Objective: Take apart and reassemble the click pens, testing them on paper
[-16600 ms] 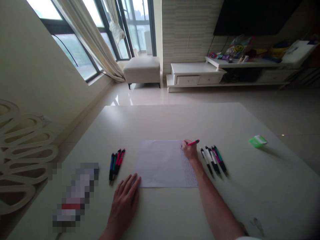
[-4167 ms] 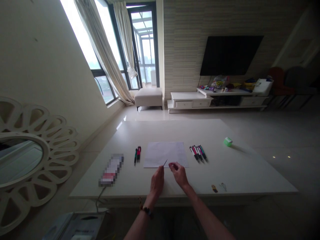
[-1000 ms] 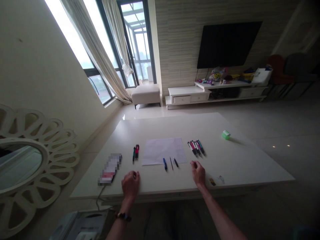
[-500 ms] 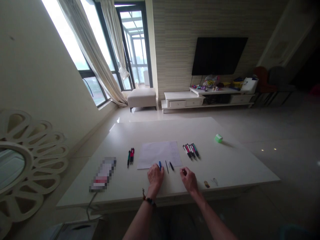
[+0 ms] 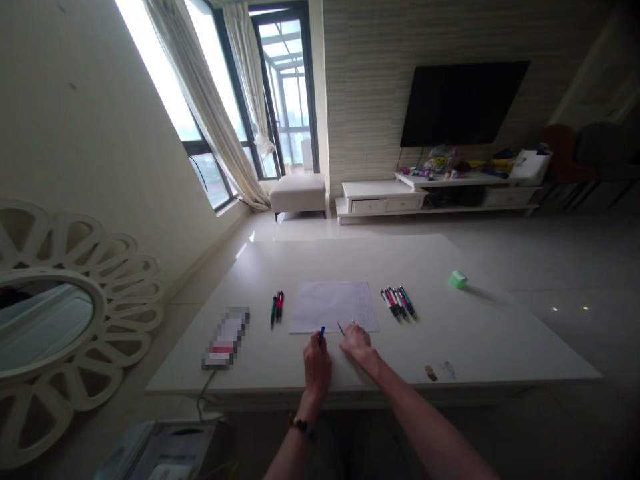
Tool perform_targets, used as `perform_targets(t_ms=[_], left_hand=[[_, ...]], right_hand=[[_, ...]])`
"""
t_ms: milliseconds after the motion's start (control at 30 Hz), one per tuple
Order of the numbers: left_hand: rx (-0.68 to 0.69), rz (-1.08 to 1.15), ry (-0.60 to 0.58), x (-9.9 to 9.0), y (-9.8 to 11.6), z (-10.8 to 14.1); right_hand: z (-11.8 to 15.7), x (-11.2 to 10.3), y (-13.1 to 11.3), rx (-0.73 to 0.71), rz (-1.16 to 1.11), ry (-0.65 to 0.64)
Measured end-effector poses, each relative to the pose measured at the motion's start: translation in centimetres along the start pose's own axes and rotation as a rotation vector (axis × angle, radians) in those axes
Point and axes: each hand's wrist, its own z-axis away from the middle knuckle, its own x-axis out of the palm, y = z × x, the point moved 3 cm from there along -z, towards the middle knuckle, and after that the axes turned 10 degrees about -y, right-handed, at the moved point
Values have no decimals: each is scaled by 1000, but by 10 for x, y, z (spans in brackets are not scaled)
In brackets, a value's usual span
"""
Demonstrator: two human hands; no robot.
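My left hand [image 5: 317, 365] is closed round a short blue pen barrel [image 5: 321, 332], whose top sticks up past the fingers. Just to its right, my right hand [image 5: 358, 344] is closed low over the table, with a thin dark pen refill [image 5: 341, 327] poking out by its fingertips. A black pen part beside the refill is mostly hidden under the right hand; only a small tip shows. Behind both hands lies a sheet of white paper [image 5: 330, 303]. Several pens [image 5: 399, 304] lie in a row right of the paper, and a few more pens [image 5: 277, 308] lie left of it.
On the white table [image 5: 400, 257] a green-and-white small box [image 5: 458, 279] sits at the right. A yellowish small item [image 5: 431, 373] and a clear piece [image 5: 448, 369] lie near the front edge. A blurred-out device [image 5: 226, 339] with a cable is at the left.
My right hand has moved left onto the refill and black pen part. My left hand has lifted the blue barrel more upright. The view has shifted slightly left.
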Motion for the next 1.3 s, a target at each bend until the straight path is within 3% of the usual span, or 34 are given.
perform_targets(t_ms=[133, 300, 367, 667, 867, 1067, 1200, 1300], left_hand=[[-8, 20, 0, 0, 1, 2], [76, 17, 17, -1, 3, 4], [106, 28, 22, -2, 3, 5], [137, 19, 13, -4, 6, 5], [196, 7, 23, -3, 6, 6], [206, 79, 70, -2, 4, 8], [205, 82, 85, -2, 3, 8], [187, 65, 115, -3, 2, 8]], right_hand=[[-5, -6, -3, -12, -81, -89], [5, -27, -24, -205, -701, -113], [11, -34, -33, -293, -798, -85], [22, -33, -44, -413, -487, -130], [23, -36, -42, -375, -539, -72], [25, -23, -39, -413, -446, -98], [19, -22, -21, -386, -462, -180], [8, -37, 9, -260, -336, -44]])
